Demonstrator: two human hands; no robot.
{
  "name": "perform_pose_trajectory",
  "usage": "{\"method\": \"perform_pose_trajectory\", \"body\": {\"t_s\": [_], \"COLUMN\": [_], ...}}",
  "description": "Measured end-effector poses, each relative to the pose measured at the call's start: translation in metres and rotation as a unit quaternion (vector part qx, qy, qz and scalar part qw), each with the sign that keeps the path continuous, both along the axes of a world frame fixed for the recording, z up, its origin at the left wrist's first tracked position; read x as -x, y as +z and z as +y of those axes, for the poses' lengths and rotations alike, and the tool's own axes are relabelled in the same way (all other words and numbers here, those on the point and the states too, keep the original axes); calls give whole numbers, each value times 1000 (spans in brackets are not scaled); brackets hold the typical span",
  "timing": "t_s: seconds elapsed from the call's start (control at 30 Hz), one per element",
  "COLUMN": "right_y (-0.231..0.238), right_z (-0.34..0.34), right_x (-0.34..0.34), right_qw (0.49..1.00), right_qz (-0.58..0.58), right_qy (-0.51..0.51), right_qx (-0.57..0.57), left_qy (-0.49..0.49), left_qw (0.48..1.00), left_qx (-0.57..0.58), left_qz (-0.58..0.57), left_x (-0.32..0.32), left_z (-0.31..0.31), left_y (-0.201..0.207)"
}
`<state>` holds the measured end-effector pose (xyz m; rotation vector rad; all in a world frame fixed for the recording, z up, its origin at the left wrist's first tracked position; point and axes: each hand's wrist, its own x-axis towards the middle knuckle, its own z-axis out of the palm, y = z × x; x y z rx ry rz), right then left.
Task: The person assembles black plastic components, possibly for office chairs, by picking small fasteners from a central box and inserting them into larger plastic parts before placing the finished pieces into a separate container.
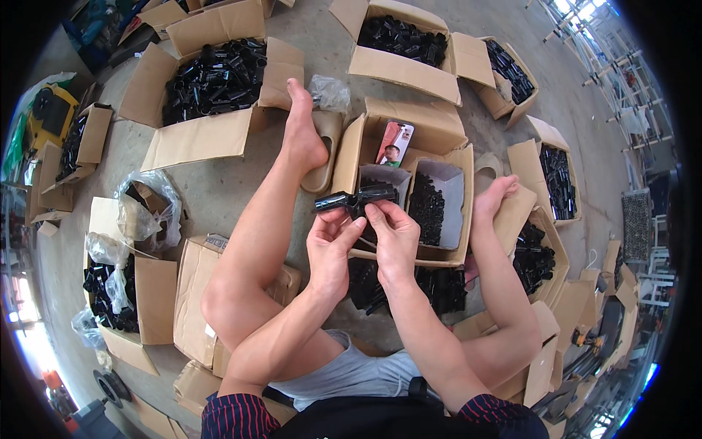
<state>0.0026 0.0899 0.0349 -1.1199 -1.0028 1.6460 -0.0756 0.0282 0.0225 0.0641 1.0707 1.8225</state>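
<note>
My left hand [333,249] and my right hand [395,241] meet in front of me, both closed on one glossy black plastic part [335,203]. It has two tube-like arms joined at a narrower middle, and my fingertips pinch it near that middle. Directly beneath is an open cardboard box [455,192] holding two grey-lined compartments. Small black pieces [426,208] lie in the right compartment; the left one is partly hidden by my hands and the part. A phone [395,143] with a lit screen leans at the box's far side.
Open cartons of black plastic parts surround me, including a large one [214,80] far left and another [404,40] at the back. My bare legs flank the middle box. Loose black parts [441,289] lie just nearer than it. White metal racks [621,88] stand right.
</note>
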Motion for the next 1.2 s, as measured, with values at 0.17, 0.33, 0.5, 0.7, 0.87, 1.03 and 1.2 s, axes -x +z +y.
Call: {"method": "perform_pose_trajectory", "body": {"t_s": [0.17,0.33,0.5,0.7,0.87,1.03,1.2], "right_y": [8,8,9,1,6,4,16], "right_z": [3,8,11,11,12,12,11], "right_x": [-5,-14,-15,-16,-16,-16,-11], "right_qw": [998,991,987,985,978,984,989], "right_qz": [-44,-101,-108,-118,-157,-126,-97], "right_qy": [40,80,101,93,93,88,95], "right_qx": [-7,-44,-54,-90,-98,-93,-52], "left_qy": [7,-3,-1,2,-3,2,-1], "left_qw": [1000,1000,1000,1000,1000,1000,1000], "left_qx": [4,-1,-1,2,9,10,6], "left_qz": [0,18,28,-1,3,19,14], "left_x": [1,1,1,2,4,1,3], "left_z": [-1,-1,0,0,0,0,0], "left_y": [0,-4,-7,-2,-2,-3,-3]}}
